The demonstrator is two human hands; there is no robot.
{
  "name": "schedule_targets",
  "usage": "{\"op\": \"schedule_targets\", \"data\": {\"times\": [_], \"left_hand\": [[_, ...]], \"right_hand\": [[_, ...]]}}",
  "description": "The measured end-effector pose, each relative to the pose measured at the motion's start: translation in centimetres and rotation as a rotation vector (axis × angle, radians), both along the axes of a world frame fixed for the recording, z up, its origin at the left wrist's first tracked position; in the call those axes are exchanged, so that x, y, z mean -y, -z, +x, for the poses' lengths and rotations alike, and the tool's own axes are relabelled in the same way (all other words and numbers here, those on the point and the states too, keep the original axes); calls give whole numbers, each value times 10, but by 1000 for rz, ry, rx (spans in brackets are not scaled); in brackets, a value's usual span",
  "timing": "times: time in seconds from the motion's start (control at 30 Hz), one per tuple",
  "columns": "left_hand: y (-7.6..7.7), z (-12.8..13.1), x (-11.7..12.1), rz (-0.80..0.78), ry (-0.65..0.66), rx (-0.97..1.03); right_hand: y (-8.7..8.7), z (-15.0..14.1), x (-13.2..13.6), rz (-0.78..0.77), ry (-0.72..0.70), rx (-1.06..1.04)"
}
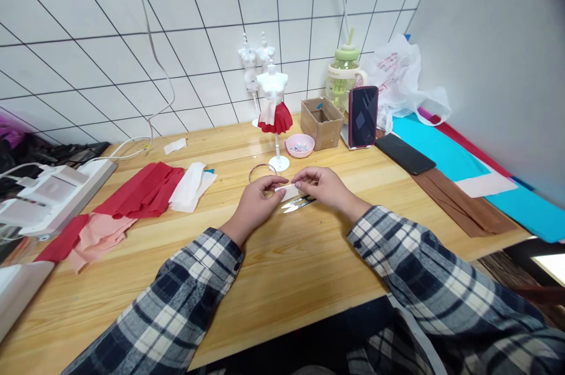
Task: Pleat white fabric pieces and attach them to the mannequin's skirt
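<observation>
Between my two hands is a small piece of white fabric. My left hand pinches its left end, and my right hand pinches its right end. Just below the fabric, thread snips lie on the table, partly behind my right hand. A thin hoop shows behind my left fingers. Beyond my hands stands a small white dress form wearing a red pleated skirt with a pale piece of cloth at its front.
Red fabric, white cloth and pink cloth lie left, near a power strip. Behind stand a pink bowl, cardboard box, green-lidded bottle and propped phone. Brown fabric and blue fabric lie right.
</observation>
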State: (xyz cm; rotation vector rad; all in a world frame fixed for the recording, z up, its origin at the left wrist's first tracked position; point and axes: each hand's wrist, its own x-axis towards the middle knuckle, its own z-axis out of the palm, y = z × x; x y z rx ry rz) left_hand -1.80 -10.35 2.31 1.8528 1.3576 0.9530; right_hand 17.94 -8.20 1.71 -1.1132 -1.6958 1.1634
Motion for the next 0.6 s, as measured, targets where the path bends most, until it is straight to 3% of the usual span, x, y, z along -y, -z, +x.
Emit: {"op": "schedule_targets", "data": {"times": [0.2, 0.4, 0.6], "left_hand": [[3, 2, 0, -95, -12, 74], [4, 2, 2, -108, -38, 70], [1, 3, 2, -89, -13, 143]], "right_hand": [[0, 0, 1, -57, -44, -105], [2, -2, 1, -46, -29, 48], [1, -1, -1, -106, -40, -41]]}}
